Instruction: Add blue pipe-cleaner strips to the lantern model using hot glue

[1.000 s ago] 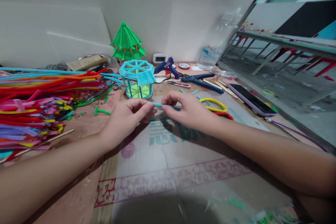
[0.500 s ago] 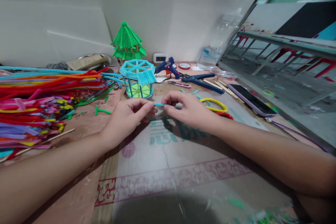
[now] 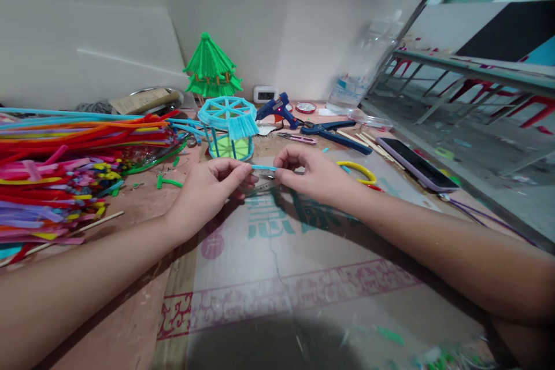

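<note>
A short light-blue pipe cleaner (image 3: 263, 167) stretches level between my two hands above the printed board. My left hand (image 3: 221, 185) pinches its left end between thumb and forefinger. Its right end sits in the pinch of my right hand (image 3: 306, 173). Just behind my hands stands a small blue pipe-cleaner frame (image 3: 228, 115) with a spoked top, a pale green floor and a fringe of blue strips on its front right side. Behind that, a green tiered pipe-cleaner roof (image 3: 210, 66) stands near the wall.
Bundles of coloured pipe cleaners (image 3: 65, 185) fill the left side. A blue glue gun (image 3: 280, 110), pliers (image 3: 336, 130), a pink cutter (image 3: 297, 138) and yellow-handled scissors (image 3: 366, 172) lie behind and right. A phone (image 3: 416, 163) rests near the right table edge, and a plastic bottle (image 3: 347, 92) stands behind.
My hands have moved slightly apart, mostly the right hand going right. More of the blue pipe cleaner shows between my fingertips.
</note>
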`<action>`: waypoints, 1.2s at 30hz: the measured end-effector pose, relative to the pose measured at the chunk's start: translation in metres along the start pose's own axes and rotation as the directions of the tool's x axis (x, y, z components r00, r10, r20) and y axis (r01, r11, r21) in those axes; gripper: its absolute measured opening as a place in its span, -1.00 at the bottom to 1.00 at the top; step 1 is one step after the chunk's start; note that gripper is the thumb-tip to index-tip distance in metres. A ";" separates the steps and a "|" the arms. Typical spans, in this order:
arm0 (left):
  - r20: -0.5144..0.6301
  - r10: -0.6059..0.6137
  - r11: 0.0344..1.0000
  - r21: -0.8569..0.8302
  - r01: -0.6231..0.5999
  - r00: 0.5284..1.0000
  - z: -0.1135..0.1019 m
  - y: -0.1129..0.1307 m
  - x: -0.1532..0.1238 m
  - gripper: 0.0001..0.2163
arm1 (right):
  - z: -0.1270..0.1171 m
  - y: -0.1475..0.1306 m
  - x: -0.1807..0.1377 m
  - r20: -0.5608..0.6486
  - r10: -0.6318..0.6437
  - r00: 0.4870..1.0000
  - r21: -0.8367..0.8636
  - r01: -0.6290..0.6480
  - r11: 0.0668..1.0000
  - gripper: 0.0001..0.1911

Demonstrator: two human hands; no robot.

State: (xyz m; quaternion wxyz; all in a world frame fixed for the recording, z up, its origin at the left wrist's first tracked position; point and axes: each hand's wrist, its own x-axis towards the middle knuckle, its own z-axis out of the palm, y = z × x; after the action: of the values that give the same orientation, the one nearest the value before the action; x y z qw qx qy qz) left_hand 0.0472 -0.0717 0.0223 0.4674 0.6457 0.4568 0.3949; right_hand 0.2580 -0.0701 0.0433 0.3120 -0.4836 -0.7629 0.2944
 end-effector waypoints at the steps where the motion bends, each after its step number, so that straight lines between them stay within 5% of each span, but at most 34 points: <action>1: -0.001 -0.001 1.000 0.000 0.001 1.000 0.000 0.000 0.000 -0.66 | 0.000 0.000 0.000 -0.010 -0.011 1.000 -0.007 0.011 1.000 -0.95; 36: 0.000 0.020 0.998 0.064 -0.020 1.000 0.002 0.006 -0.002 -0.65 | 0.003 -0.002 -0.003 -0.031 -0.060 0.998 -0.145 0.055 0.988 -0.97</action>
State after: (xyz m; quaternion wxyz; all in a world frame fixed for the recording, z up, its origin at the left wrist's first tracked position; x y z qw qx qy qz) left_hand 0.0494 -0.0753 0.0275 0.4423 0.6648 0.4630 0.3847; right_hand 0.2560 -0.0734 0.0425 0.2982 -0.4880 -0.7900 0.2210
